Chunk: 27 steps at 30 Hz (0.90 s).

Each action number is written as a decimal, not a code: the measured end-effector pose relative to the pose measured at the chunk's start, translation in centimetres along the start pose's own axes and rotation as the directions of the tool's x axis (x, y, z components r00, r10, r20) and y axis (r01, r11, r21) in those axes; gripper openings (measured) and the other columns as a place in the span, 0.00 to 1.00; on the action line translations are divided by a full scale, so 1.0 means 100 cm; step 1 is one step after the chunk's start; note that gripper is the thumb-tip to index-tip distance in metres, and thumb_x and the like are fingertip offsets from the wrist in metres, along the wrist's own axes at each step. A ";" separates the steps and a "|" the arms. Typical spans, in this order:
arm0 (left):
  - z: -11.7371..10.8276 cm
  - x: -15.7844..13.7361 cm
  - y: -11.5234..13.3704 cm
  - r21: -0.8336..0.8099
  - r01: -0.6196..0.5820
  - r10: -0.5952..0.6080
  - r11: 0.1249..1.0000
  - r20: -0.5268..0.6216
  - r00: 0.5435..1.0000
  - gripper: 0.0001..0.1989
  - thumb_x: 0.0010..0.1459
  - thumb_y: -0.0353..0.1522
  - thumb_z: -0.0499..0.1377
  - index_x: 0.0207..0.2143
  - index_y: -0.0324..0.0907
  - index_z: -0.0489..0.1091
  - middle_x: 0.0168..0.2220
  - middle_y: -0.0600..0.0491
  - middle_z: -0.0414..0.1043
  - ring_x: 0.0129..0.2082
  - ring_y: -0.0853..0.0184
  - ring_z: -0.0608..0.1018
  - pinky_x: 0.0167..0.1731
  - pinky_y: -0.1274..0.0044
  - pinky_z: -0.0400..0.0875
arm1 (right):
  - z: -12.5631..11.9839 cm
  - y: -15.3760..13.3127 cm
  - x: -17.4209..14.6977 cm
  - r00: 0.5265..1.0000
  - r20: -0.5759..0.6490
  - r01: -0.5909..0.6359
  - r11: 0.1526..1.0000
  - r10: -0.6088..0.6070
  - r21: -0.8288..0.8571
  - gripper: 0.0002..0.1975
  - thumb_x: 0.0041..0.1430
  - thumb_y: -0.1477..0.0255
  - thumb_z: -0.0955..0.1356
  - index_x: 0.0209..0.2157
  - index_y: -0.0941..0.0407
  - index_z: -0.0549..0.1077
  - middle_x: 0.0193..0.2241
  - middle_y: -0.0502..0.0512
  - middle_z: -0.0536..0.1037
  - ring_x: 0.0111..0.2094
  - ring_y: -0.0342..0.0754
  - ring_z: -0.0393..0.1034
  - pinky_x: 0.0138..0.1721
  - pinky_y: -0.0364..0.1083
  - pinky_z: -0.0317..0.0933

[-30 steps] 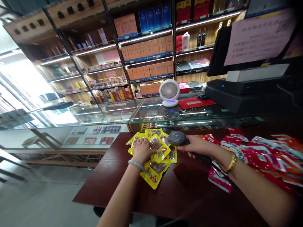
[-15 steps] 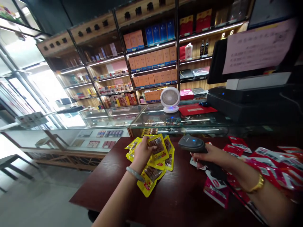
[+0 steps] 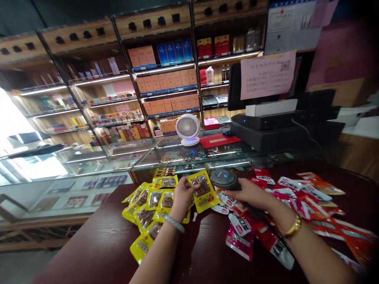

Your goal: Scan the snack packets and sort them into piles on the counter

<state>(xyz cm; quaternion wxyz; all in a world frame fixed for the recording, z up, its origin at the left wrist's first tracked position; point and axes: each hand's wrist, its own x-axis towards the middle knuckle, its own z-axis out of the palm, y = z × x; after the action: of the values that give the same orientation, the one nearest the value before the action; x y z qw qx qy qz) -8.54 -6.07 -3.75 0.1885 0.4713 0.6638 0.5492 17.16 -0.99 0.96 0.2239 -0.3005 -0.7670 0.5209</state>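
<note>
Pinched in my left hand (image 3: 182, 194) is a yellow snack packet (image 3: 203, 192) with a clear window showing brown food. It is raised over the dark red-brown table (image 3: 97, 225). Beneath and left of that hand, several like yellow packets (image 3: 145, 215) lie in a loose pile. My right hand (image 3: 247, 193) wraps the handle of a dark grey barcode scanner (image 3: 225, 179), whose top shows a blue light. The scanner's head is close beside the held packet's right edge. Under my right forearm spread several red, white and magenta snack packets (image 3: 239, 238), partly hidden by it.
Behind the table runs a glass display counter (image 3: 148, 157) bearing a white fan (image 3: 188, 129) and a red mat (image 3: 219, 140). A monitor with a pink paper sheet (image 3: 266, 77) stands at the right. Orange packets (image 3: 321, 183) lie at the table's right; stocked shelves (image 3: 166, 83) line the wall.
The view has turned to the right. My left hand has lifted the yellow packet away from the pile, closer to the scanner. The scanner stays in my right hand.
</note>
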 end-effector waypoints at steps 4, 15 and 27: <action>-0.002 -0.002 -0.010 0.023 -0.011 0.011 1.000 0.023 1.000 0.15 0.46 0.36 0.68 0.34 0.42 0.68 0.24 0.60 0.68 0.25 0.72 0.71 0.28 0.81 0.63 | 0.001 0.001 -0.003 0.999 0.020 -0.035 0.997 0.037 -0.070 0.26 0.52 0.52 0.73 0.41 0.59 0.76 0.19 0.48 0.73 0.17 0.44 0.67 0.21 0.42 0.61; -0.001 -0.002 -0.017 -0.022 0.007 -0.006 1.000 0.028 1.000 0.15 0.46 0.35 0.68 0.35 0.42 0.69 0.26 0.59 0.72 0.27 0.70 0.75 0.28 0.80 0.67 | 0.006 -0.004 -0.006 0.994 0.034 -0.106 0.994 0.106 -0.002 0.24 0.50 0.53 0.75 0.37 0.60 0.75 0.14 0.46 0.72 0.15 0.42 0.64 0.18 0.41 0.58; -0.003 -0.016 -0.003 0.441 -0.289 0.152 0.849 0.321 0.935 0.28 0.56 0.30 0.60 0.60 0.44 0.66 0.56 0.43 0.73 0.58 0.56 0.72 0.60 0.65 0.60 | 0.009 0.006 -0.001 0.989 0.091 -0.120 0.991 0.115 0.058 0.27 0.51 0.50 0.74 0.40 0.59 0.74 0.15 0.45 0.72 0.14 0.42 0.66 0.19 0.41 0.61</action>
<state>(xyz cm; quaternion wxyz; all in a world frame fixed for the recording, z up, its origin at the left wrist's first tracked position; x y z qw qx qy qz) -8.12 -7.55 -4.39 0.0903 0.6482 0.6877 0.3141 16.80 -1.52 0.03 0.1683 -0.3148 -0.7400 0.5700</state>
